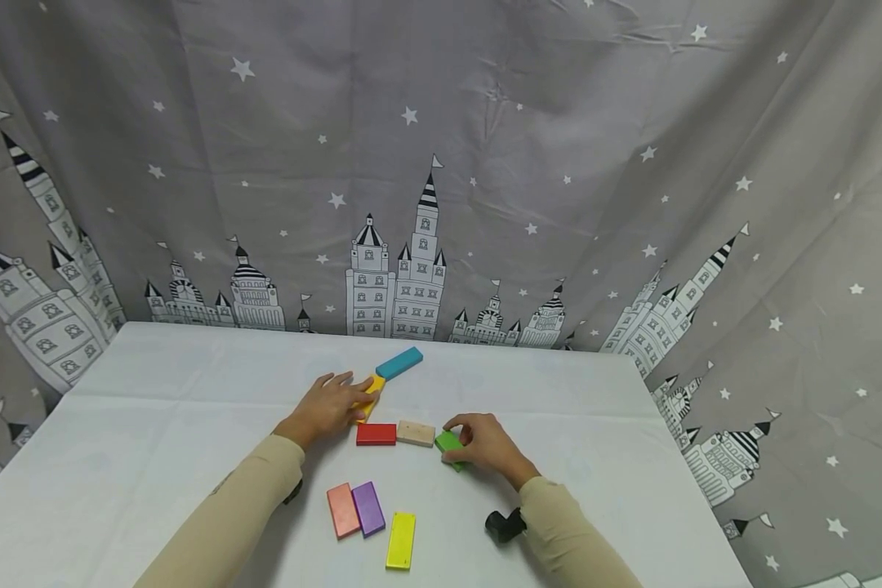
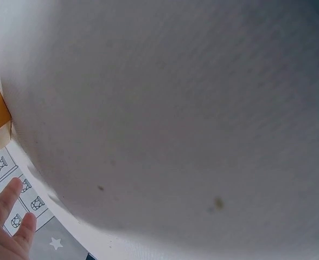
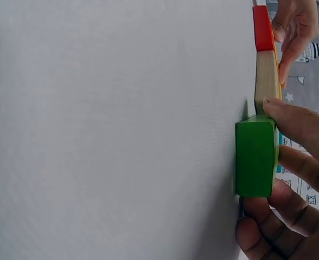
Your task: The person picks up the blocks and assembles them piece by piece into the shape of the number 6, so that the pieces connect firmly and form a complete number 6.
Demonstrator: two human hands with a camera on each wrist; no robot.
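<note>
My left hand (image 1: 329, 406) pinches an orange wooden block (image 1: 369, 407) between thumb and index finger, its other fingers spread. One end of that block lies by a blue block (image 1: 400, 363), the other by a red block (image 1: 376, 434). A plain wood block (image 1: 416, 434) adjoins the red one in a row. At the row's right end, my right hand (image 1: 485, 445) grips a green block (image 1: 448, 442), set at a slant. In the right wrist view the thumb lies at the corner of the green block (image 3: 255, 157) nearest the plain one; other fingers hold its far end.
Nearer the front of the white-covered table (image 1: 154, 457) lie a salmon block (image 1: 343, 511), a purple block (image 1: 368, 509) beside it, and a yellow block (image 1: 400, 541). A grey curtain (image 1: 470, 106) printed with castles and stars hangs behind.
</note>
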